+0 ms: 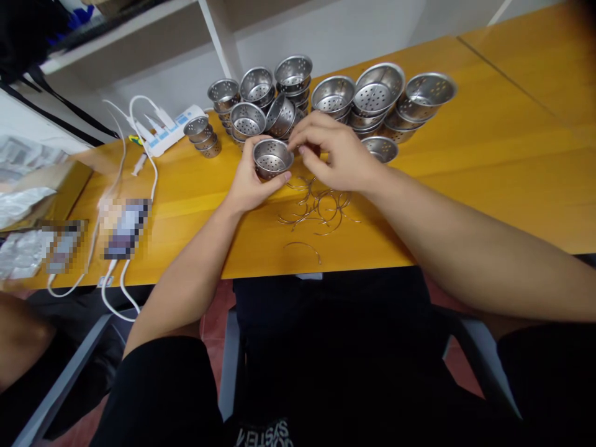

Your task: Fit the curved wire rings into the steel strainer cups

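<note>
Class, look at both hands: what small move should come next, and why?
Probably the right hand should ease its fingers against the perforated metal cup, since the left hand holds that cup and those fingers are bent close beside it.

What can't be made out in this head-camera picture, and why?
All in head view:
Whether the right hand pinches anything: blurred, too small.
Outer wall of the held cup: partly covered by the left hand.
Screen of the larger phone: pixelated.
Rest of the nearby person: cut off by left edge.
</note>
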A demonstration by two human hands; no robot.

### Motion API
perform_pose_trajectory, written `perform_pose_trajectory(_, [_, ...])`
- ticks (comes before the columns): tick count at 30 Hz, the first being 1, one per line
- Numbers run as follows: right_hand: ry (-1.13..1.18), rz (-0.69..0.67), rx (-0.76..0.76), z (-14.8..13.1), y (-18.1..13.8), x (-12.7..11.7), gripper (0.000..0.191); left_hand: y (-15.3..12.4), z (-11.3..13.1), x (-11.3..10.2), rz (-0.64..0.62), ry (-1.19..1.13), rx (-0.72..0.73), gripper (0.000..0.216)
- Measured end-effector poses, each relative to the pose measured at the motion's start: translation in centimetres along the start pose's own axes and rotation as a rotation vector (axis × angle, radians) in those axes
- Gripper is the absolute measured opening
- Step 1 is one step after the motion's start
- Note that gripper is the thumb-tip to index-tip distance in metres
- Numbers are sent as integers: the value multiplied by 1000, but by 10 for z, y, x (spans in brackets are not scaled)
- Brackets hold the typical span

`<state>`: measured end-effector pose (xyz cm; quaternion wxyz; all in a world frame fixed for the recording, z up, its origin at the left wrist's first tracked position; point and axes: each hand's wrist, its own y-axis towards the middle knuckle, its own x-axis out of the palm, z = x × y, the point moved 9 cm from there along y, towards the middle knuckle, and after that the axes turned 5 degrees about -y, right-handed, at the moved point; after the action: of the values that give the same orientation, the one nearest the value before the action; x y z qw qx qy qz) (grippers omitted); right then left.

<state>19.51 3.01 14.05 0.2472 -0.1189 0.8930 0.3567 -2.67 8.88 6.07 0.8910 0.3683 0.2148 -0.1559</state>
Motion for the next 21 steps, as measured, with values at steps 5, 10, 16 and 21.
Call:
perform_pose_trajectory(5, [-70, -81, -39, 0, -3, 11, 14, 0, 0, 0, 0, 12, -2, 112])
perform_pose_trajectory(10, [-92, -116, -113, 4, -8, 28, 31, 2, 14, 3, 1, -8, -49, 112])
perform_pose_trajectory(16, [-116, -127, -146, 2, -11, 33, 44, 1, 22, 4, -4, -12, -19, 118])
perform_pose_trajectory(21, [-85, -59, -99, -7, -8, 17, 39, 2, 18, -8, 4, -9, 2, 122])
